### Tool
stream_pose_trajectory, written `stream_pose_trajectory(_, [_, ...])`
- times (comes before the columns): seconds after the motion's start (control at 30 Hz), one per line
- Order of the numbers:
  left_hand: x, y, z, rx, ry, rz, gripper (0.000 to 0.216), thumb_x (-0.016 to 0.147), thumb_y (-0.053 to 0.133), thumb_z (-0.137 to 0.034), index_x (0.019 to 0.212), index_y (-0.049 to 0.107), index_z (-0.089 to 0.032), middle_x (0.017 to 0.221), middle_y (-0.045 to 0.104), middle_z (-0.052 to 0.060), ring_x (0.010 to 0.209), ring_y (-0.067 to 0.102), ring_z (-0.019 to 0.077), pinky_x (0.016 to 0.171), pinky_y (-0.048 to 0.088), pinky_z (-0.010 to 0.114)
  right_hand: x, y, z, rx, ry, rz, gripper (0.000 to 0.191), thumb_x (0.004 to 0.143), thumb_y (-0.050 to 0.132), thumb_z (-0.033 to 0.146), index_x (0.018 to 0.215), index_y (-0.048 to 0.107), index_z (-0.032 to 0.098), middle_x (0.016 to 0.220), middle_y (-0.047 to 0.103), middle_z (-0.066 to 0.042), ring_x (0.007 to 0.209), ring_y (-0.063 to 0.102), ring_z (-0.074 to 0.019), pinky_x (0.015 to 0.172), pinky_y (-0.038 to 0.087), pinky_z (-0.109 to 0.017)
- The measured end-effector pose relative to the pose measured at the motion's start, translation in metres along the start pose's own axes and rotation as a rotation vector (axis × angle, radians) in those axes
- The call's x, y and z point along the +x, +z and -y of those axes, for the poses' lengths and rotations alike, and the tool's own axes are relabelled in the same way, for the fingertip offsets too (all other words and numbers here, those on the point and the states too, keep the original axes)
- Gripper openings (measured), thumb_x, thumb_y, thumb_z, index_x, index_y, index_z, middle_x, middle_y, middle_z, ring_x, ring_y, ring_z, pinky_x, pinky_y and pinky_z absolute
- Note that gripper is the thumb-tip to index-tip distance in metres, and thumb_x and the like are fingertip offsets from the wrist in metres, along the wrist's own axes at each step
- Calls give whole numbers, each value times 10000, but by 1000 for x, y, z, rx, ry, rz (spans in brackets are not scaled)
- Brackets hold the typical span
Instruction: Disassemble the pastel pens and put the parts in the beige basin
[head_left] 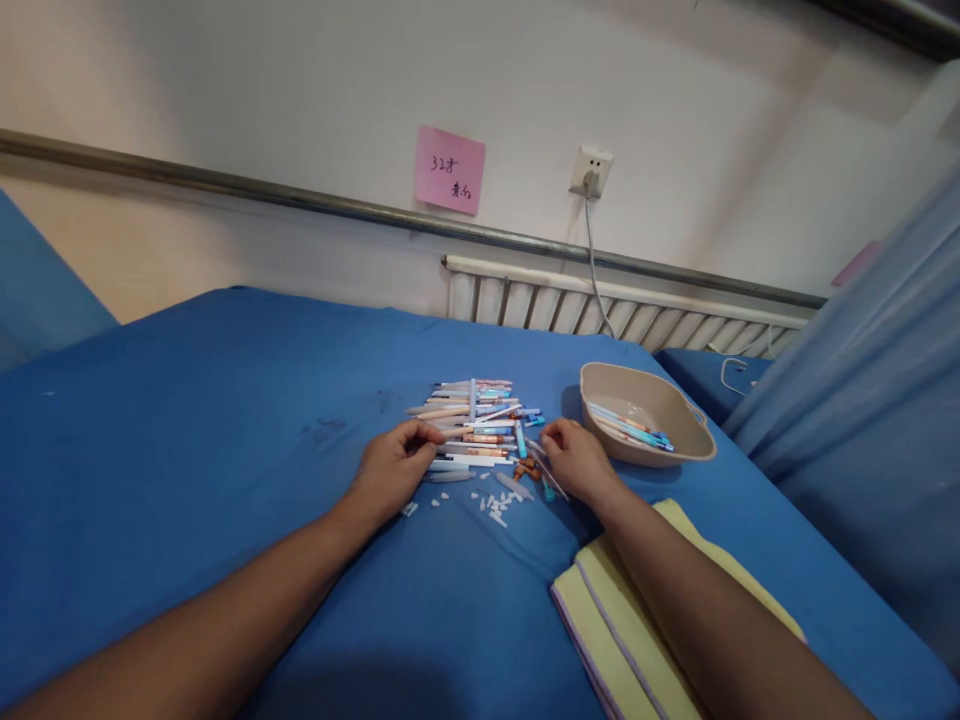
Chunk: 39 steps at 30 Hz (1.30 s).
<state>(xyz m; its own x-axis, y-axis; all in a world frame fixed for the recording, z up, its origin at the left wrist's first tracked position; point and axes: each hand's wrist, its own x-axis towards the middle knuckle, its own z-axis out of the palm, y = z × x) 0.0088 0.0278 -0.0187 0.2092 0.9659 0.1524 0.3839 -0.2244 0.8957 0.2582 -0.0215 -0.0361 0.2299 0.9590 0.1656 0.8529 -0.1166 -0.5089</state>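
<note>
A heap of pens and pen parts [480, 425] lies on the blue-covered table [187, 420]. My left hand [391, 468] rests at the heap's left edge, fingers curled and pinching at a pen barrel. At the right edge, my right hand [576, 458] has its fingers curled around thin pen parts. Small white caps [495, 505] are scattered in front of the heap. A beige basin [679, 445] to the right holds a few assembled pens [630, 423].
A folded yellow cloth [622, 630] lies under my right forearm. Behind the table are a white radiator [600, 310], a wall socket with a cable [591, 172] and a pink note [449, 170]. A pale blue curtain [870, 400] hangs at the right.
</note>
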Motion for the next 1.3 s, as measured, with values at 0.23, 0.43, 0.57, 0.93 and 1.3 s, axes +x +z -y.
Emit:
stream_pose_trajectory(0.23, [7, -3, 7, 50, 30, -42, 203, 679, 541, -326, 767, 633, -168, 722, 650, 16, 647, 579, 162, 611, 429, 256, -1, -19, -3, -164, 8, 91, 277, 859, 449, 349, 706, 604, 177, 652, 625, -45, 600, 534, -141, 540, 277, -249])
stream_pose_trajectory(0.43, [7, -9, 7, 141, 56, -37, 235, 705, 516, -342, 810, 642, -173, 730, 652, 15, 609, 563, 153, 574, 409, 250, -3, -22, -5, -66, 4, 264, 326, 792, 532, 478, 684, 613, 181, 615, 612, -14, 537, 494, -116, 476, 245, -229])
stream_pose_trajectory(0.57, [8, -21, 1, 329, 70, -88, 254, 731, 483, -331, 857, 656, -193, 696, 628, -10, 508, 488, 126, 520, 366, 245, -7, -22, -2, -99, -9, 321, 257, 725, 622, 442, 705, 607, 186, 604, 608, 5, 526, 489, -106, 465, 239, -220])
stream_pose_trajectory(0.93, [6, -39, -10, 577, 148, 187, 216, 762, 476, -352, 813, 641, -221, 659, 624, -10, 587, 541, 164, 544, 342, 249, -18, -14, 14, 29, -169, 212, 159, 788, 577, 349, 749, 580, 195, 602, 593, 22, 540, 508, -113, 494, 287, -210])
stream_pose_trajectory(1.3, [-8, -30, -18, 580, 246, 337, 157, 764, 498, -287, 811, 637, -229, 688, 622, -4, 615, 548, 171, 570, 359, 259, -26, -10, 22, 74, -458, 287, 87, 787, 549, 155, 821, 617, 198, 774, 613, -7, 681, 540, -114, 622, 368, -210])
